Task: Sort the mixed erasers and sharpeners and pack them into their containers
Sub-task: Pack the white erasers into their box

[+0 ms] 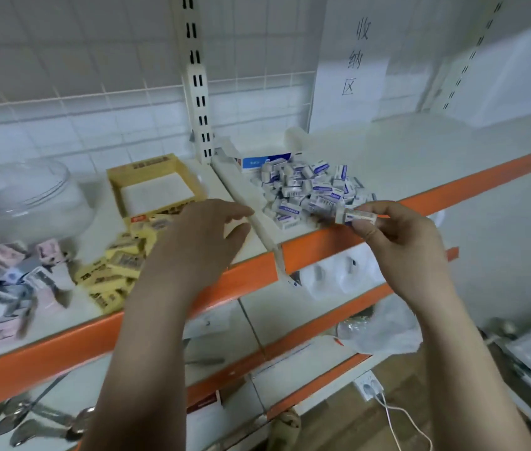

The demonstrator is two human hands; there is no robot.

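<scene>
At the far left of the white shelf [420, 151] with its orange front edge stands a clear plastic tub [20, 196]. Nearer than it, at the left edge, lies a blurred heap of small pink, grey and white boxes [4, 288]; what they hold cannot be read. Just right of that heap is a loose pile of yellow erasers [117, 265], spilling toward the shelf's front edge. Behind the pile sits an open yellow cardboard box [157, 187] with a pale floor showing inside.

The left hand [199, 242] hovers over the right side of the yellow pile, palm down, fingers spread loosely and lightly bent, holding nothing. Its fingertips reach toward the pale divider strip [244, 196] that runs from the slotted upright [197, 92] to the shelf's front edge.

Right of the divider lies a heap of white-and-blue wrapped erasers [309, 190], with a white and blue box [265, 161] at its far side. The right hand [400, 242] is raised at the near right edge of that heap, just above the orange edge, and pinches one white-and-blue eraser [357, 217] between thumb and fingertips, lying roughly level. On the back wall above hangs a paper sign [353, 56] with handwritten characters. Lower shelves show metal spoons [30, 418] at left and a clear plastic bag [384, 330] at right.
</scene>
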